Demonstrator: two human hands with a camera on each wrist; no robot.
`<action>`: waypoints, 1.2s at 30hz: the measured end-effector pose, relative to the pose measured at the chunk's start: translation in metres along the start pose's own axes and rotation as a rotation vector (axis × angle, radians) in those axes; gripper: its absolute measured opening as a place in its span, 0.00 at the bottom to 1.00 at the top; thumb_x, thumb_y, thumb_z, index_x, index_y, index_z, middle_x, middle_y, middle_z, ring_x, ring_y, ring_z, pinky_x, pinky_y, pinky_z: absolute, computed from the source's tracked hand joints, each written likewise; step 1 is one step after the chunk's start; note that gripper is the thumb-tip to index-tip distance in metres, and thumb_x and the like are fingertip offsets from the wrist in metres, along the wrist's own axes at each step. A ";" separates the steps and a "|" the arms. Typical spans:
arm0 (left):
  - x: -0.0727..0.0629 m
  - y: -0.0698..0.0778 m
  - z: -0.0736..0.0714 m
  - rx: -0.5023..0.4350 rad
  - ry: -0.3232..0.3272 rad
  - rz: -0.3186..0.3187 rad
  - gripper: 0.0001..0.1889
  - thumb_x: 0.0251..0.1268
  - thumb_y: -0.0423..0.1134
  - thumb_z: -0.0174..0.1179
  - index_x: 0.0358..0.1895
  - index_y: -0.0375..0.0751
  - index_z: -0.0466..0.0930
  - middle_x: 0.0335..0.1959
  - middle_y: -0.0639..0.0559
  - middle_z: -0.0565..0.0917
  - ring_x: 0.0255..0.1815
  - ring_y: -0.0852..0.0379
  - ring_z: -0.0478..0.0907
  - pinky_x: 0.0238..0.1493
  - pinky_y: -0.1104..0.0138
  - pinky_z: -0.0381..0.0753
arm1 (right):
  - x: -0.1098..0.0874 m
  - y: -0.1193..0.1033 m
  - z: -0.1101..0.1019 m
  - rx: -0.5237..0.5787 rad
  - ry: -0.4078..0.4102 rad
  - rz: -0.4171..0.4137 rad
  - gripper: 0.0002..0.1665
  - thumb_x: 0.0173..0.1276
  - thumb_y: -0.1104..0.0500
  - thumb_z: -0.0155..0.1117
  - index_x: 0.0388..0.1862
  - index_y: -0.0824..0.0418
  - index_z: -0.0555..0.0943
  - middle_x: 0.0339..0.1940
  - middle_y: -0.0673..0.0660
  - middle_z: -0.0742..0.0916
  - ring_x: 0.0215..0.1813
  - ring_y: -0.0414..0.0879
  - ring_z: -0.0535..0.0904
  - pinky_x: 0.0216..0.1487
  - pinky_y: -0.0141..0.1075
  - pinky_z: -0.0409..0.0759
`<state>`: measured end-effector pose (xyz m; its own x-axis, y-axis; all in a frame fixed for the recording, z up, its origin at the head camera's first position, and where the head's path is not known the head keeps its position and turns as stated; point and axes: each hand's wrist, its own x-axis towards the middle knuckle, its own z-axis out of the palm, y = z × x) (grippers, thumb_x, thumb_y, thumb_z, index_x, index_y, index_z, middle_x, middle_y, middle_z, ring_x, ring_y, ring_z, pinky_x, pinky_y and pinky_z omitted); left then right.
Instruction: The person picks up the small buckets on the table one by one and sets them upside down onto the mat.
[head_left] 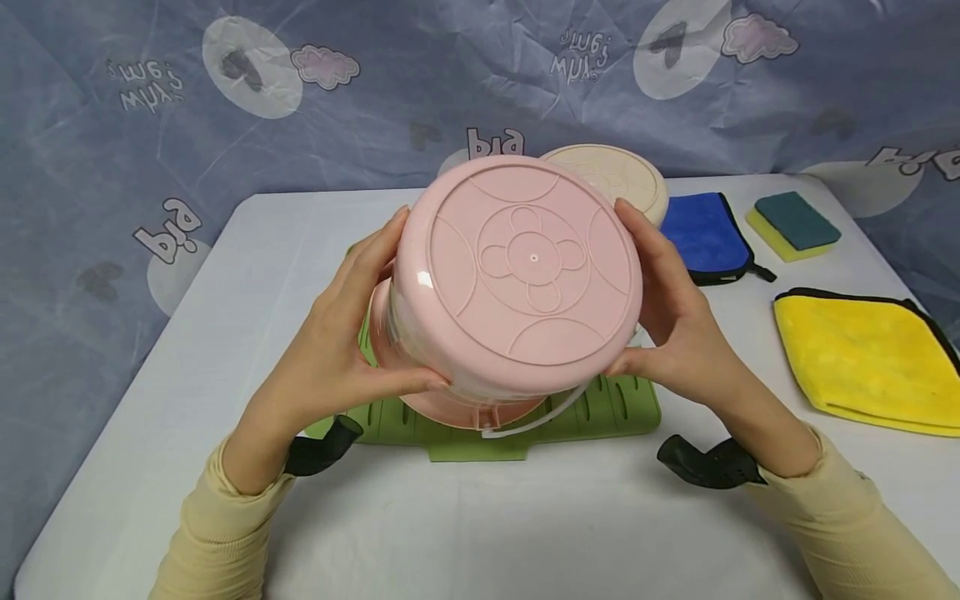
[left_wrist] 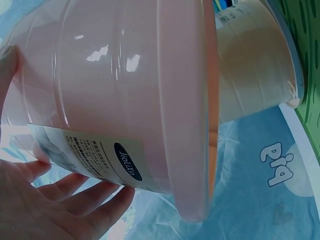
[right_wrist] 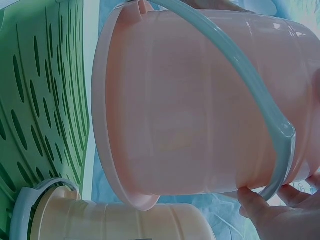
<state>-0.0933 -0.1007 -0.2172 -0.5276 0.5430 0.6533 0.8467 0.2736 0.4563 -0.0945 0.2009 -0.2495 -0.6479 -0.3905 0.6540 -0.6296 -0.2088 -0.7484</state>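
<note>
Both hands hold a pink plastic bucket (head_left: 534, 258) tilted, its flower-embossed base toward the head camera and its rim facing down and away. My left hand (head_left: 330, 333) grips the left side near the base, thumb below and fingers above. On the opposite side my right hand (head_left: 678, 329) grips it in the same way. A printed label (left_wrist: 115, 155) shows on the wall in the left wrist view. The pale handle (right_wrist: 250, 75) hangs across the side in the right wrist view. Beneath the bucket lies a green slotted board (head_left: 622, 408), partly hidden.
Behind the pink bucket a cream bucket (head_left: 648, 183) stands upside down. To the right are a blue cloth (head_left: 701, 233), a green and yellow sponge (head_left: 795, 225) and a folded yellow cloth (head_left: 870, 358). Patterned fabric (head_left: 450, 75) hangs behind the white table (head_left: 525, 533).
</note>
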 end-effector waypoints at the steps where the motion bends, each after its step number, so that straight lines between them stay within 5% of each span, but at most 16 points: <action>1: 0.000 -0.001 0.000 0.000 -0.001 0.000 0.54 0.49 0.63 0.63 0.72 0.33 0.48 0.70 0.48 0.57 0.66 0.48 0.58 0.63 0.56 0.62 | 0.000 0.000 0.000 0.004 -0.001 -0.002 0.63 0.47 0.51 0.77 0.74 0.66 0.50 0.72 0.64 0.55 0.69 0.59 0.51 0.64 0.38 0.63; 7: 0.003 -0.012 -0.003 -0.067 -0.007 0.001 0.55 0.47 0.61 0.66 0.72 0.32 0.49 0.70 0.49 0.58 0.65 0.47 0.62 0.61 0.56 0.64 | 0.005 0.000 0.003 -0.002 0.015 0.023 0.62 0.48 0.51 0.77 0.74 0.64 0.50 0.72 0.64 0.56 0.70 0.58 0.52 0.62 0.38 0.65; 12: 0.008 -0.029 -0.011 -0.168 -0.006 -0.067 0.56 0.44 0.61 0.69 0.73 0.37 0.50 0.71 0.52 0.58 0.65 0.49 0.62 0.62 0.56 0.64 | 0.019 0.001 0.006 -0.025 0.048 0.106 0.62 0.47 0.47 0.76 0.75 0.61 0.51 0.73 0.60 0.58 0.70 0.57 0.54 0.60 0.36 0.68; 18: 0.010 -0.049 -0.025 -0.270 -0.024 -0.135 0.54 0.43 0.43 0.76 0.74 0.43 0.49 0.70 0.51 0.59 0.66 0.49 0.62 0.62 0.55 0.64 | 0.040 0.007 0.011 -0.028 0.058 0.193 0.63 0.45 0.46 0.75 0.75 0.59 0.51 0.72 0.51 0.61 0.70 0.53 0.56 0.60 0.35 0.68; 28: -0.006 -0.084 -0.048 -0.322 -0.010 -0.223 0.59 0.35 0.26 0.77 0.74 0.44 0.50 0.72 0.48 0.56 0.68 0.47 0.58 0.62 0.57 0.64 | 0.063 0.047 0.032 -0.104 0.016 0.108 0.64 0.47 0.43 0.73 0.75 0.60 0.48 0.72 0.51 0.60 0.71 0.47 0.57 0.63 0.44 0.64; 36: -0.025 -0.123 -0.059 -0.389 -0.042 -0.325 0.60 0.35 0.18 0.72 0.75 0.52 0.48 0.73 0.51 0.52 0.70 0.48 0.54 0.62 0.56 0.63 | 0.076 0.083 0.050 -0.134 -0.016 0.161 0.62 0.50 0.68 0.74 0.76 0.61 0.45 0.75 0.53 0.52 0.72 0.42 0.51 0.62 0.41 0.65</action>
<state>-0.1882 -0.1948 -0.2536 -0.7491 0.5130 0.4191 0.5468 0.1217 0.8284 -0.1747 0.1086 -0.2675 -0.7383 -0.4237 0.5247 -0.5708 -0.0219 -0.8208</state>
